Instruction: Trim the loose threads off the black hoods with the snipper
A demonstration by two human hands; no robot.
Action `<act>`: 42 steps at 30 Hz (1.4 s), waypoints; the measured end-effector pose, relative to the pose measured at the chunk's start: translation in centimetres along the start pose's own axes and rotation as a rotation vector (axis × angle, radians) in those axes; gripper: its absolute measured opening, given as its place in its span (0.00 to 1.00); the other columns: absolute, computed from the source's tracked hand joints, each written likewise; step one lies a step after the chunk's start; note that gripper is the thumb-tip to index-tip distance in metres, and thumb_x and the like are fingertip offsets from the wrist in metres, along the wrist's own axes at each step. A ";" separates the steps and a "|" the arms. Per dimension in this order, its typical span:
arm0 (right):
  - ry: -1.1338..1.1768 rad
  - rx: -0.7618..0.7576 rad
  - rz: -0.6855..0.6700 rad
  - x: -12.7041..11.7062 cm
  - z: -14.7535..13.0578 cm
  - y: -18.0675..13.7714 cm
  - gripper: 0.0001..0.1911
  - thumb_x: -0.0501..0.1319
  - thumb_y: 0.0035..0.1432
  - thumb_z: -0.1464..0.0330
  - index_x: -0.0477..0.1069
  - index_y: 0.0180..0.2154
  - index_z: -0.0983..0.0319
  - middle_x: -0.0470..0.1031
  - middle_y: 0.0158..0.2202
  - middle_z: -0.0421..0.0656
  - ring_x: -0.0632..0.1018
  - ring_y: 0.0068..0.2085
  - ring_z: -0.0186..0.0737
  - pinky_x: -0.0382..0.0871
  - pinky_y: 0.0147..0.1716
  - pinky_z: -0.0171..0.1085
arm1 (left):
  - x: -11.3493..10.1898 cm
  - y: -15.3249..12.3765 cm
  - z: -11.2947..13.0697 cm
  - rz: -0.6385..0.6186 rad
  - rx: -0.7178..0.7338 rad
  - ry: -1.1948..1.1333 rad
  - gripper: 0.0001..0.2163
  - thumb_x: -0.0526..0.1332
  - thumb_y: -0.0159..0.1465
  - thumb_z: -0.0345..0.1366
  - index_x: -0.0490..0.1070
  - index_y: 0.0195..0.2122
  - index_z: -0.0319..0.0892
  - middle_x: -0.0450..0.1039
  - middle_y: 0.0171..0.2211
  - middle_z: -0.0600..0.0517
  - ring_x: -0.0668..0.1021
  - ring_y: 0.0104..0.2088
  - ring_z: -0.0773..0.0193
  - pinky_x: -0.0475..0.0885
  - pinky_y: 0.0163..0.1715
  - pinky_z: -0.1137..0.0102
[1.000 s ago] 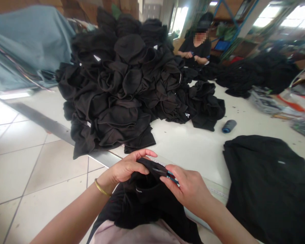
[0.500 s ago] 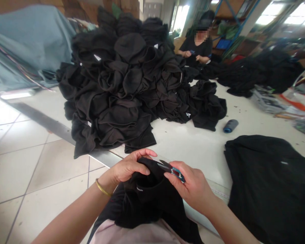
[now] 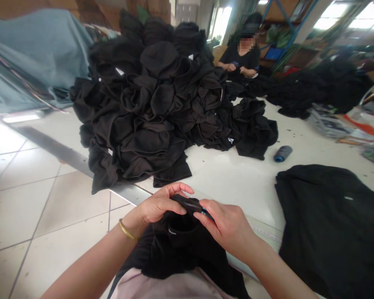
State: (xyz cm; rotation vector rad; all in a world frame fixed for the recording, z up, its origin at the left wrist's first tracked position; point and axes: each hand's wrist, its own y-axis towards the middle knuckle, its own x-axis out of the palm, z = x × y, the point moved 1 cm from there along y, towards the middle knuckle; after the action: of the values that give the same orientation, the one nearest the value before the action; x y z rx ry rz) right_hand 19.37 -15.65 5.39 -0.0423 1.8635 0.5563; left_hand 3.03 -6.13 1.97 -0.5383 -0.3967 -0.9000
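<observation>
A black garment lies across my lap, with a small white label at its opening. My left hand, with a gold bangle at the wrist, pinches the edge of that opening between thumb and fingers. Closed around a pair of blue-handled thread snips, my right hand is just right of the pinched edge. The blades lie against the black cloth, and dark on dark I cannot tell exactly where they end. Most of the handle is hidden by my right fingers.
A tall heap of black garments covers the table ahead. On the right lie a flat stack of black garments and a dark thread cone. Across the table a co-worker handles something dark. Tiled floor shows at left.
My right hand has moved slightly left, bringing the snips onto the cloth edge; their blades, apart before, now look closer together. My left hand keeps its hold almost in place.
</observation>
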 end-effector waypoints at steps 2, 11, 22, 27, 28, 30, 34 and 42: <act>0.019 -0.011 0.019 0.1 0.0 0.0 0.12 0.48 0.63 0.66 0.67 0.35 0.65 0.75 0.27 0.44 0.76 0.25 0.36 0.64 0.23 0.32 | 0.0 0.0 -0.1 0.003 -0.006 -0.008 0.19 0.64 0.43 0.20 0.69 0.38 0.40 0.73 0.27 0.55 0.73 0.26 0.71 0.63 0.27 0.78; 0.222 0.250 0.163 -1.0 1.1 -1.0 0.08 0.53 0.60 0.64 0.66 0.37 0.62 0.74 0.26 0.40 0.74 0.24 0.33 0.65 0.24 0.30 | -0.1 0.3 -0.4 0.029 -0.033 0.003 0.20 0.66 0.42 0.21 0.69 0.37 0.41 0.71 0.28 0.56 0.74 0.25 0.70 0.64 0.26 0.77; 0.410 0.378 0.027 0.2 1.0 -0.6 0.18 0.63 0.48 0.63 0.65 0.42 0.60 0.75 0.34 0.41 0.76 0.33 0.37 0.68 0.32 0.34 | 0.7 0.5 0.1 -0.031 0.004 0.117 0.19 0.66 0.45 0.24 0.67 0.39 0.40 0.72 0.29 0.54 0.72 0.28 0.69 0.64 0.29 0.75; 0.723 0.545 -0.083 0.8 2.3 -0.7 0.16 0.61 0.48 0.69 0.66 0.42 0.60 0.75 0.32 0.40 0.75 0.33 0.37 0.68 0.33 0.36 | -0.3 0.4 1.4 0.056 0.178 0.766 0.17 0.65 0.49 0.32 0.69 0.41 0.43 0.72 0.35 0.52 0.72 0.35 0.64 0.64 0.34 0.73; 0.761 0.598 -0.012 0.9 2.7 -0.8 0.15 0.62 0.48 0.68 0.67 0.40 0.61 0.75 0.31 0.40 0.75 0.32 0.37 0.68 0.33 0.36 | -0.7 0.4 1.6 0.073 0.192 0.941 0.15 0.65 0.49 0.34 0.70 0.40 0.43 0.72 0.34 0.53 0.72 0.34 0.63 0.64 0.33 0.73; 0.820 0.705 0.154 1.2 3.8 -1.2 0.16 0.64 0.45 0.65 0.68 0.38 0.62 0.75 0.30 0.40 0.74 0.31 0.37 0.68 0.32 0.36 | -1.8 0.7 1.8 0.126 0.179 1.205 0.10 0.63 0.51 0.38 0.72 0.35 0.44 0.71 0.29 0.54 0.72 0.30 0.63 0.63 0.30 0.73; 0.772 0.963 0.410 2.8 7.4 -2.5 0.19 0.63 0.45 0.60 0.67 0.37 0.64 0.73 0.26 0.40 0.71 0.23 0.33 0.63 0.21 0.32 | -3.8 1.8 1.9 0.522 0.346 1.464 0.10 0.60 0.56 0.42 0.70 0.37 0.44 0.71 0.33 0.51 0.72 0.37 0.58 0.65 0.37 0.69; 0.681 1.097 0.396 5.5 11.2 -8.0 0.15 0.57 0.49 0.59 0.63 0.36 0.63 0.71 0.28 0.40 0.66 0.18 0.31 0.60 0.17 0.32 | -5.6 0.3 -2.1 0.878 0.313 1.358 0.17 0.53 0.60 0.47 0.65 0.45 0.41 0.70 0.41 0.46 0.73 0.34 0.60 0.67 0.36 0.67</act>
State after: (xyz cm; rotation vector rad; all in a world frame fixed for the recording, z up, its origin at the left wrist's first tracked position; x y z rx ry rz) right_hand 29.66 -17.02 -5.21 0.9807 2.6311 -0.3430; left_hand 0.36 -3.74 -2.79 0.2684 0.8816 -0.1807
